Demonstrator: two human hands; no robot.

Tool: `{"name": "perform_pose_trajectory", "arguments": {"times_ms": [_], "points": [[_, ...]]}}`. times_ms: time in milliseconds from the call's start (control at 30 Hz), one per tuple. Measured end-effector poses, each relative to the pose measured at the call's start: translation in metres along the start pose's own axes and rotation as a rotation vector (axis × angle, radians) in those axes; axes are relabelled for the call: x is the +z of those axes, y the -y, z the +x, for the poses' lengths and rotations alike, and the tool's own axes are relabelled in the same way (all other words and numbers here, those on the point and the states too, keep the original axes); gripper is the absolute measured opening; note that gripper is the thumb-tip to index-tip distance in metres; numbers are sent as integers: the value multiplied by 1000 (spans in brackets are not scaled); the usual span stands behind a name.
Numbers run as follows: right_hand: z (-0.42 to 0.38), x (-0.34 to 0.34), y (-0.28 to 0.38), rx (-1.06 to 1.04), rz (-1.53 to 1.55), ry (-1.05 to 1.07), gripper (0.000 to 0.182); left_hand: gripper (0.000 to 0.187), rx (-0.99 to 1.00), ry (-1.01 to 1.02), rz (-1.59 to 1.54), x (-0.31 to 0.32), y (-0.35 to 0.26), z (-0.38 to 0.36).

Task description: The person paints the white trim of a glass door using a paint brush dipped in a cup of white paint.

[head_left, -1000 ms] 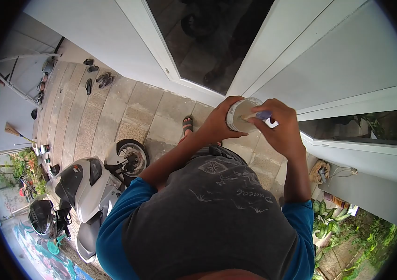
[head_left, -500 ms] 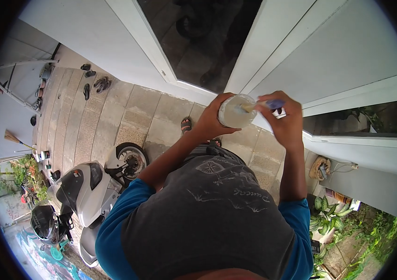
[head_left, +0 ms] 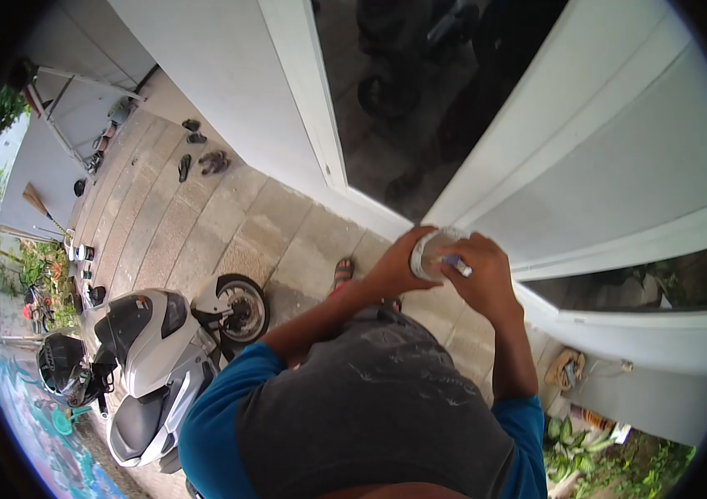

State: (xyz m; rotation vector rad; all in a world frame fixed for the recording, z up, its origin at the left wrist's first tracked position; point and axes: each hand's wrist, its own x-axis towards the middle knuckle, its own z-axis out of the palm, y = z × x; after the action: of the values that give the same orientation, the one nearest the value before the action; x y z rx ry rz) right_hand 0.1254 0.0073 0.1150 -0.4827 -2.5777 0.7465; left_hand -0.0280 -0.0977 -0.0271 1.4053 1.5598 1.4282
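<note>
My left hand (head_left: pixel 403 264) is wrapped round the side of a translucent round tub (head_left: pixel 425 252) with pale, whitish contents. In my right hand (head_left: pixel 485 277) is a paintbrush (head_left: pixel 457 266), gripped by its bluish-purple handle at the tub's mouth. The bristles are hidden by the hand and the tub's rim. Both hands are in front of my body, close to the white door frame (head_left: pixel 370 212).
A dark glass pane (head_left: pixel 420 108) stands ahead. On the paved floor (head_left: pixel 287 249) are several sandals (head_left: pixel 215 162). A white scooter (head_left: pixel 150 341) is parked at left, with a black helmet (head_left: pixel 61 362) near it. Leafy plants (head_left: pixel 574 449) grow at lower right.
The view has tilted, and the tub and both hands now appear lower. My right hand has come over the tub's mouth with the brush, its handle now pointing towards me.
</note>
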Motion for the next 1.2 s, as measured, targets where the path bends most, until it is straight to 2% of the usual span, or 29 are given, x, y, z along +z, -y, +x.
{"name": "perform_pose_trajectory", "arguments": {"times_ms": [33, 100, 200, 367, 433, 700, 767, 867, 933, 1200], "points": [[-2, 2, -2, 56, -29, 9, 18, 100, -54, 5, -10, -3, 2, 1], [0, 8, -3, 46, 52, -70, 19, 100, -50, 15, -86, -10, -1, 2], [5, 6, 13, 135, 96, -99, 21, 97, -22, -32, -101, -18, 4, -3], [16, 18, 22, 113, 107, -219, 20, 96, -15, -33, -84, -44, 3, -3], [24, 25, 27, 81, 80, -251, 22, 97, 36, -49, -50, -51, 21, -3], [66, 65, 47, 59, 154, -258, 24, 92, 50, -21, -19, -118, 13, -6], [71, 77, 58, 82, 186, -246, 24, 100, -13, -31, -46, -134, 15, -14], [91, 95, 72, 42, 224, -290, 23, 100, 13, -45, -23, -158, 28, -23], [97, 110, 76, 55, 282, -226, 24, 100, 22, -77, -11, -172, 35, -29], [127, 154, 102, 14, 58, -149, 27, 100, 22, -55, 11, -218, 49, -37]]}}
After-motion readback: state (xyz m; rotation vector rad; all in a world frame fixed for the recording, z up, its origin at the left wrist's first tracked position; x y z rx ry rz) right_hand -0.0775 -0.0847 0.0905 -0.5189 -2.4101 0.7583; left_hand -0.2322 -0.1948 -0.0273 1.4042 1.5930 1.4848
